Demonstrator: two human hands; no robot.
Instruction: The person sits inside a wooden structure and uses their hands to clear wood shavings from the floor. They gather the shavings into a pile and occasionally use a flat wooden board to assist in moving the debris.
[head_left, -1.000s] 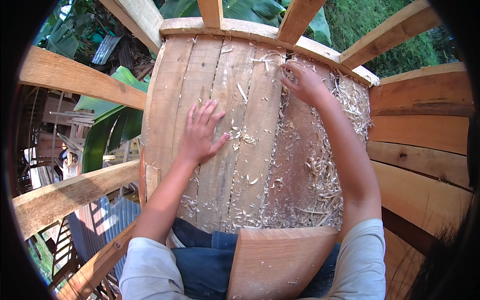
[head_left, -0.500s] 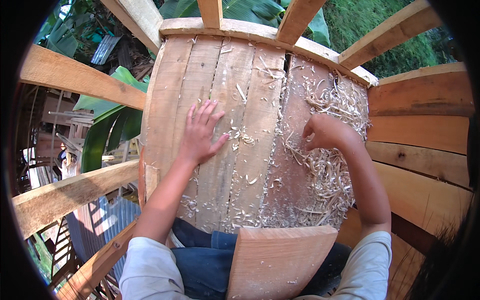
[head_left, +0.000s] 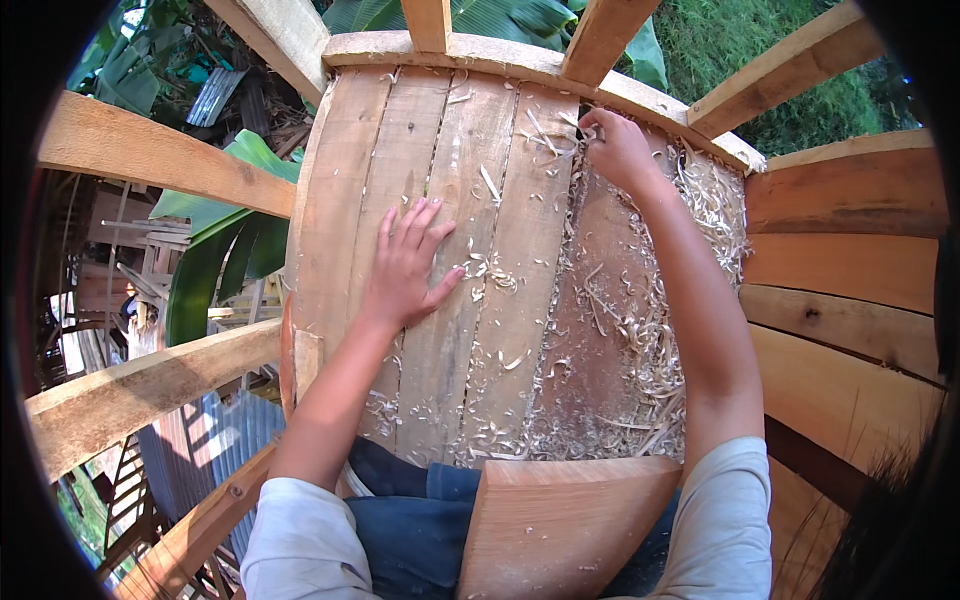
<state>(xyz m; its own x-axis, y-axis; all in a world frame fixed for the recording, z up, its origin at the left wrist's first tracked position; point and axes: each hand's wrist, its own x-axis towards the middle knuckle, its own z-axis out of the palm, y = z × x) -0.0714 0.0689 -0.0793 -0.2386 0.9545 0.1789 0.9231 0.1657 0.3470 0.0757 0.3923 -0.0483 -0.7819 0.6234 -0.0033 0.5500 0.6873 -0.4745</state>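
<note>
My left hand (head_left: 405, 265) lies flat on the plank floor (head_left: 335, 215), its fingers spread and holding nothing. Beside its thumb are a few small curled wood shavings (head_left: 492, 272). My right hand (head_left: 618, 150) is stretched to the far end of the floor, close to the dark gap beside the reddish plank (head_left: 600, 265). Its fingers are curled together; what they hold, if anything, I cannot make out. A thick heap of pale shavings (head_left: 715, 205) lies along the right side, partly behind my right forearm.
A smooth wide board (head_left: 570, 525) leans upright against my legs (head_left: 410, 535). Wooden beams (head_left: 165, 155) frame the left and far sides, with a low rail (head_left: 480, 55) at the far edge. A plank wall (head_left: 840, 265) rises on the right. Large green leaves (head_left: 235, 200) hang outside.
My right hand has moved away from me, from the shavings heap at mid-right to the far end of the planks. Some shavings there have shifted. My left hand stays in place.
</note>
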